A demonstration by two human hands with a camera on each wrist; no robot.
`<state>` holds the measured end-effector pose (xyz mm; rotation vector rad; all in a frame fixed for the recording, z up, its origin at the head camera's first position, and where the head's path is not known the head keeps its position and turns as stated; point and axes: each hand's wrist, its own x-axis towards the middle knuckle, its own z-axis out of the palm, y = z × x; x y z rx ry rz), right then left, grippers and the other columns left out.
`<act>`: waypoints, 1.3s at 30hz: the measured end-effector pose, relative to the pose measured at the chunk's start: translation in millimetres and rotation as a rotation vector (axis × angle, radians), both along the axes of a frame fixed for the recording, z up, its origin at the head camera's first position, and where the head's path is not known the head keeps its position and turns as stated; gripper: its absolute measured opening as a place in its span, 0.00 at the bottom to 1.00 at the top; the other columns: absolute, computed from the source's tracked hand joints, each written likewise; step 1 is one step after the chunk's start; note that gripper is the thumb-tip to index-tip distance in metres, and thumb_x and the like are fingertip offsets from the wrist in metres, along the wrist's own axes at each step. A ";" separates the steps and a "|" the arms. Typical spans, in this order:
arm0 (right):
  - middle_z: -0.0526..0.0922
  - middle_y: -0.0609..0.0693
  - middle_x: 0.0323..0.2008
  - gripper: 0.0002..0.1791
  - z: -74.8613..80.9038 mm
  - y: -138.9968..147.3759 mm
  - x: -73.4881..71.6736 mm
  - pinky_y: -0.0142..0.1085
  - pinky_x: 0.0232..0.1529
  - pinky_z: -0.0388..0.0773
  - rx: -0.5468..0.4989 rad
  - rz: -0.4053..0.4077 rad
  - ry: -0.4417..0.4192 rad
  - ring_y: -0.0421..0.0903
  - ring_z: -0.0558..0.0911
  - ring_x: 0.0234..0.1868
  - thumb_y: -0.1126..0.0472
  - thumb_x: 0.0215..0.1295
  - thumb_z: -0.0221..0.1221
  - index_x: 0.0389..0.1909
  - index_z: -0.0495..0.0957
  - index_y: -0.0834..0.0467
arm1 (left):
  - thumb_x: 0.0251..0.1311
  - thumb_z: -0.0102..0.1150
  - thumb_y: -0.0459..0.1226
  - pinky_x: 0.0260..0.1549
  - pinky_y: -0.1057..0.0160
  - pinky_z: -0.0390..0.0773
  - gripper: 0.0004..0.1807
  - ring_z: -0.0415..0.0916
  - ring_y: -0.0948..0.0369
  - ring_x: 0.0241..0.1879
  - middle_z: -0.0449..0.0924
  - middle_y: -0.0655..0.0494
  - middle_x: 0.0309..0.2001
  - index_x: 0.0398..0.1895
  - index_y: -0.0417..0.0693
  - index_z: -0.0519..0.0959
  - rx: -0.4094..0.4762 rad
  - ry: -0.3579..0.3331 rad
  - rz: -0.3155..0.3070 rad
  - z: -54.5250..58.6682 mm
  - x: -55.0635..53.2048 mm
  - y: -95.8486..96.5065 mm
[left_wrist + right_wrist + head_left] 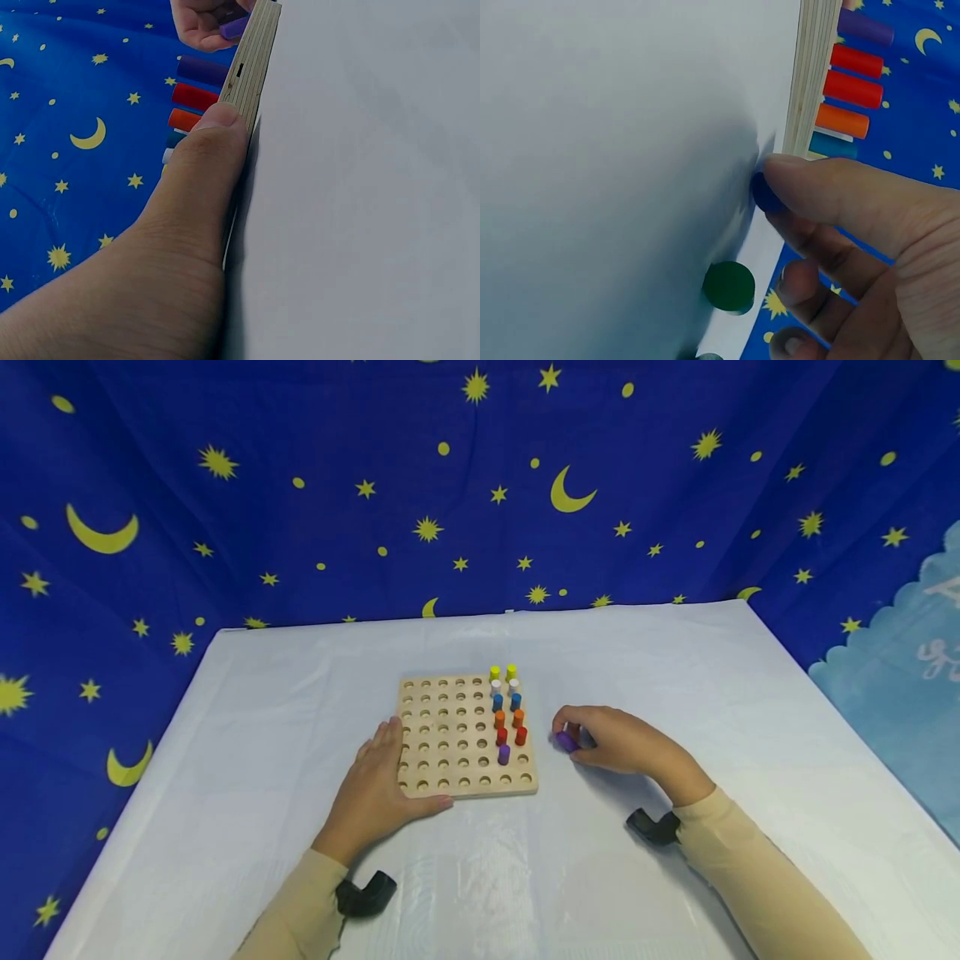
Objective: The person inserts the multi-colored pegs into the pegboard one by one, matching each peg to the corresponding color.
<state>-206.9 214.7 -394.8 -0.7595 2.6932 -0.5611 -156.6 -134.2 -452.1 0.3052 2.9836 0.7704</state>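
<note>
A wooden pegboard (457,737) lies flat on the table. Pairs of yellow, white, blue, orange and red pegs (521,737) stand in its right two columns, with a single purple peg (504,755) nearer the front. My left hand (378,785) rests at its front-left corner, fingers along the left edge and thumb (217,131) against the front side. Just right of the board, my right hand (618,742) pinches another purple peg (567,742) between thumb and fingers, low over the table. That peg's end (765,193) looks dark blue in the right wrist view.
A green peg (729,286) lies near the right fingers in the right wrist view. White cloth (300,693) covers the table, and a blue star-patterned curtain (360,527) hangs behind. Black wrist mounts (365,893) sit below both sleeves.
</note>
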 end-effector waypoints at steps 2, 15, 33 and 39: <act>0.81 0.42 0.35 0.19 -1.0 -0.7 -0.3 0.36 0.39 0.77 -0.018 0.010 0.014 0.43 0.76 0.36 0.68 0.57 0.68 0.47 0.77 0.50 | 0.31 0.63 0.79 0.78 0.46 0.46 0.81 0.41 0.46 0.80 0.42 0.41 0.80 0.79 0.36 0.40 0.000 0.001 -0.001 -0.2 -0.2 -0.2; 0.82 0.41 0.38 0.16 -4.3 -1.6 0.2 0.37 0.42 0.78 -0.119 0.062 -0.007 0.44 0.78 0.39 0.67 0.58 0.69 0.45 0.79 0.50 | 0.32 0.63 0.79 0.78 0.46 0.47 0.81 0.41 0.46 0.80 0.42 0.41 0.80 0.79 0.36 0.40 -0.006 0.001 -0.004 -0.2 -0.1 0.2; 0.80 0.40 0.33 0.13 0.5 -19.4 3.9 0.29 0.28 0.73 -0.219 0.037 -0.001 0.39 0.71 0.25 0.62 0.57 0.71 0.39 0.78 0.48 | 0.31 0.62 0.80 0.78 0.45 0.48 0.82 0.42 0.46 0.80 0.43 0.41 0.80 0.79 0.37 0.40 -0.003 0.007 -0.002 -2.1 -0.1 -0.4; 0.83 0.39 0.35 0.13 -0.3 -29.3 4.2 0.30 0.27 0.72 -0.235 0.020 0.019 0.37 0.71 0.24 0.60 0.55 0.73 0.39 0.82 0.47 | 0.31 0.62 0.80 0.78 0.46 0.48 0.81 0.42 0.46 0.80 0.42 0.41 0.80 0.79 0.37 0.40 -0.007 0.003 -0.003 -1.3 0.0 -0.3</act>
